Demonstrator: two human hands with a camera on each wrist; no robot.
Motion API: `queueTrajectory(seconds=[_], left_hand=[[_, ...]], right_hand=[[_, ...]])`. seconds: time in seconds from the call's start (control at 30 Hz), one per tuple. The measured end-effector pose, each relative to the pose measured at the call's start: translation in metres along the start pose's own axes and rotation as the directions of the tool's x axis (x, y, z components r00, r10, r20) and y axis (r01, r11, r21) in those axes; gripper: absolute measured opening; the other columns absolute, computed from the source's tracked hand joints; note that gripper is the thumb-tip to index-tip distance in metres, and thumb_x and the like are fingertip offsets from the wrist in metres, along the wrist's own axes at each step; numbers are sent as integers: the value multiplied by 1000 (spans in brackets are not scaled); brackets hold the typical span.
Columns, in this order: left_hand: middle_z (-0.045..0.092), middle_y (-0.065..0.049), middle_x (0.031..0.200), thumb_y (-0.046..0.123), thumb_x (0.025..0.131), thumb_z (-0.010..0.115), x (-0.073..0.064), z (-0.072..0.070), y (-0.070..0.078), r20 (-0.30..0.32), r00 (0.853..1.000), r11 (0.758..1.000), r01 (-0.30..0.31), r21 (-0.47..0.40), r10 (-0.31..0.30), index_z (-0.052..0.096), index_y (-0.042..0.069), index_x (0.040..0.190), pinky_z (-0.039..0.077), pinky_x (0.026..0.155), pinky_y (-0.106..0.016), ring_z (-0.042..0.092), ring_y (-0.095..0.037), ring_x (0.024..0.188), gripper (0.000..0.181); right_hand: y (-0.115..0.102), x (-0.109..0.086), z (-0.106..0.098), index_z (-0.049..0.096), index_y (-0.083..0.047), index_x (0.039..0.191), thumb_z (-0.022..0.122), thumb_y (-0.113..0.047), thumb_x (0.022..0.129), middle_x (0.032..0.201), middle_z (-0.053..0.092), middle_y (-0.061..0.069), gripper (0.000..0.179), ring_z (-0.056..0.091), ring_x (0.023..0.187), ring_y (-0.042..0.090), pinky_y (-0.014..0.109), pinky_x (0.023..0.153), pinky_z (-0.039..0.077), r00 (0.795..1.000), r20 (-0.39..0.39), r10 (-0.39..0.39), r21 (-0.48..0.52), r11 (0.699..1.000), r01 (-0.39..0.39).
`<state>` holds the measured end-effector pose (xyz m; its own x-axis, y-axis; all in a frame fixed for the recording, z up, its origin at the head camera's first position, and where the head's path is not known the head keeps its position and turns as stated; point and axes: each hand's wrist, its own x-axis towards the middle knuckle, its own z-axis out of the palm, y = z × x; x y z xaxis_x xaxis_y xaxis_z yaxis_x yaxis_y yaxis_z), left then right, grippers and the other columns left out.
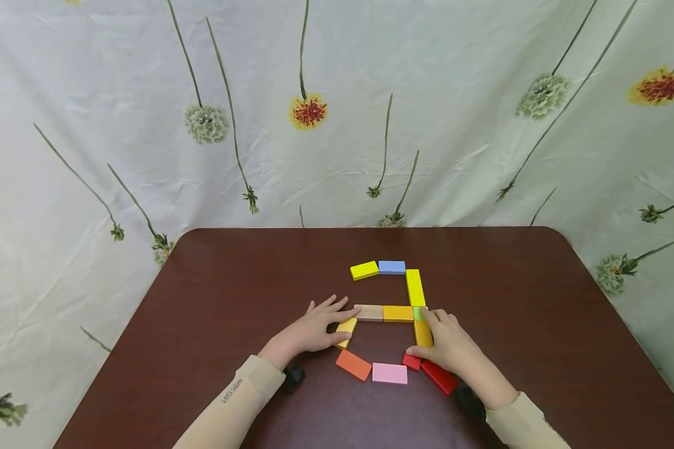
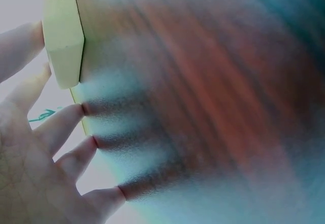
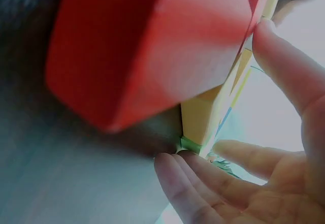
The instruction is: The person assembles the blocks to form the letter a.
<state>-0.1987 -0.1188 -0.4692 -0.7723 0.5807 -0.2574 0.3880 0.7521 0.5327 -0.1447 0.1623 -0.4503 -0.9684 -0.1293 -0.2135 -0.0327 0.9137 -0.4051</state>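
Note:
My left hand (image 1: pixel 313 327) lies with fingers spread at a pale yellow block (image 1: pixel 346 333). Its thumb and index finger touch that block (image 2: pixel 63 41), while the other fingertips rest on the table in the left wrist view. My right hand (image 1: pixel 446 343) reaches over the right side of the block outline. Its index finger is at a small green block (image 1: pixel 418 313) and its thumb at a small red block (image 1: pixel 411 362). Between them lies an orange-yellow block (image 1: pixel 424 335). A longer red block (image 1: pixel 439 378) sits under the right wrist, large in the right wrist view (image 3: pixel 152 56).
A natural wood block (image 1: pixel 369 313) and an orange-yellow block (image 1: pixel 398 313) form a middle row. Above are yellow (image 1: pixel 415 287), blue (image 1: pixel 392 267) and bright yellow (image 1: pixel 364 270) blocks. Orange (image 1: pixel 353 365) and pink (image 1: pixel 390 373) blocks lie nearest me. A flowered cloth (image 1: pixel 337 156) hangs behind the brown table (image 1: pixel 247 274).

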Motion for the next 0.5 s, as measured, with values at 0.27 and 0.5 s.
queueTrajectory(seconds=[0.27,0.5], left_hand=[[30,-12,161,37,98,58,0,-3,-4,-3,1000,999,1,-51,-2,43,29,150,7,118,-66,16,-34,152,55],[32,-11,160,30,98,60,-4,-3,-9,-45,999,997,20,-75,-23,43,28,150,17,120,-57,24,-31,151,54]], right_hand=[[2,0,-1,47,0,144,84,-40,74,134,52,24,89,51,112,33,49,87,56,1000,4,-7,-1,1000,7],[4,0,2,47,-2,144,84,-40,74,135,53,23,88,50,115,34,49,87,56,1000,12,1,9,1000,-1]])
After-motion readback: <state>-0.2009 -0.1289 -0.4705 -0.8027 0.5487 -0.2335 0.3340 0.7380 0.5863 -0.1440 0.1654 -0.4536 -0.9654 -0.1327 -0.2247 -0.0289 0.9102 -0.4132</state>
